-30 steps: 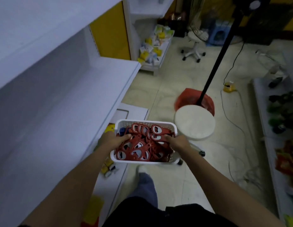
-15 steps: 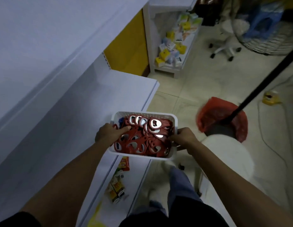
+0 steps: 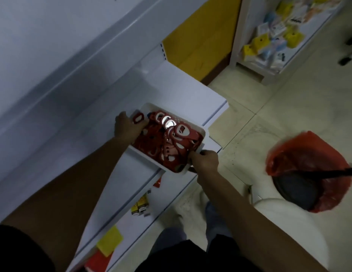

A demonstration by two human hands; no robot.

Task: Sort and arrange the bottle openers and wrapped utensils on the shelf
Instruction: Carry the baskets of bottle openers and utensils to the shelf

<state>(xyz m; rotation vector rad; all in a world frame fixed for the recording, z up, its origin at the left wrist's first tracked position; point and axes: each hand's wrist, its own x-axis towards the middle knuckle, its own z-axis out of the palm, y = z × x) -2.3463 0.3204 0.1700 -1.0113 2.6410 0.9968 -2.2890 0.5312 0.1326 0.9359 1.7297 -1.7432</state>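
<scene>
Over the shelf (image 3: 181,89), bottle-opener basket (image 3: 144,155) between left hand (image 3: 128,128) and right hand (image 3: 205,161)

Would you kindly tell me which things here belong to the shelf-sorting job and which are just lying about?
Job: red bottle openers, white basket holding them, left hand and right hand gripping its ends, white shelf beneath.
Lying about: red bag, white stool, black pole, small yellow boxes.
</scene>
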